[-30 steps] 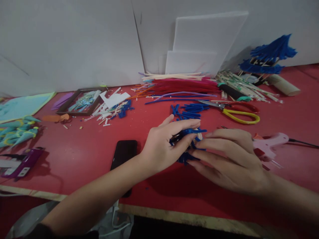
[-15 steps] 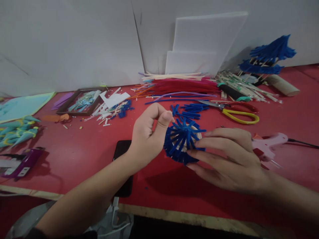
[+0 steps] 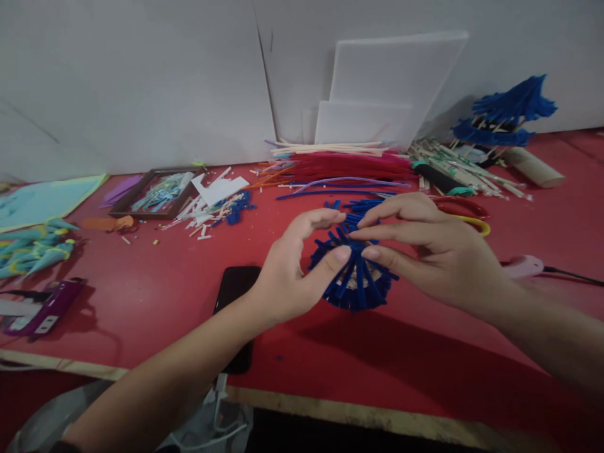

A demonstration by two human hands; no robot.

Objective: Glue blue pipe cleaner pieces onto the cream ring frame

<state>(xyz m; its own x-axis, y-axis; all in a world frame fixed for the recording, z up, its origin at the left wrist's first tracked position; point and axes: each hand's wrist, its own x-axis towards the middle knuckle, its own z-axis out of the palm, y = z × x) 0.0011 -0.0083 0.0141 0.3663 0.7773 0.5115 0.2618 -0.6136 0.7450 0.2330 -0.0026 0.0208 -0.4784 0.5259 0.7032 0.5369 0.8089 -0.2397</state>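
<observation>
Between my hands stands a small blue pipe-cleaner roof [image 3: 359,280], its short strips fanning down from a peak over a pale ring and a lower blue fringe. My left hand [image 3: 295,264] curves round its left side, thumb at the peak and fingers a little apart behind. From the right, my right hand [image 3: 434,251] has its thumb and fingertips at the same peak. Whether a small piece lies under the fingertips I cannot tell. Cut blue pipe-cleaner pieces [image 3: 365,206] lie just behind, partly covered by my right hand.
Scissors with red and yellow handles [image 3: 479,224] and a pink glue gun [image 3: 523,267] are partly hidden by my right hand. A black phone [image 3: 236,286] lies beside my left forearm. Pipe-cleaner bundles [image 3: 349,165] line the wall. A blue-roofed model [image 3: 512,104] stands back right.
My right hand has moved from the roof's right side up to its peak. My left hand has opened from a pinch and shifted right, its thumb now at the peak.
</observation>
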